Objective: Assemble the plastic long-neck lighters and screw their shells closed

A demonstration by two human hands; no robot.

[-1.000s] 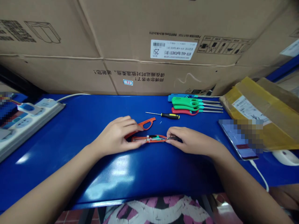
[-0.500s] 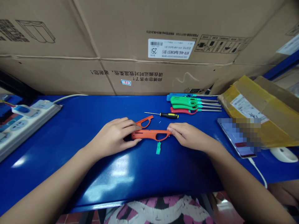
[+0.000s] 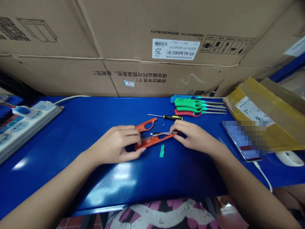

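Observation:
My left hand (image 3: 121,143) is closed around the handle end of an orange lighter housing half (image 3: 152,141), its inner side tilted up. Thin wires and a dark rod-like part (image 3: 156,133) show along that housing. At its other end, my right hand (image 3: 189,135) pinches the narrow tip and hides it. Just behind, a second orange housing half (image 3: 149,125) lies on the blue table, partly covered by my left fingers. A small teal plastic piece (image 3: 162,151) rests in front of the housing.
Behind my hands lie a black-and-yellow screwdriver (image 3: 172,117) and a tiny pale part (image 3: 163,124). Several gas lighters (image 3: 188,105) are stacked at the back. A phone (image 3: 240,140), a yellow-taped carton (image 3: 254,111) and a mouse (image 3: 289,158) sit right; a power strip (image 3: 28,124) lies left.
The held orange housing has been turned from its smooth outer face to its inner side, so wires and inner parts now show. Both hands remain at its ends.

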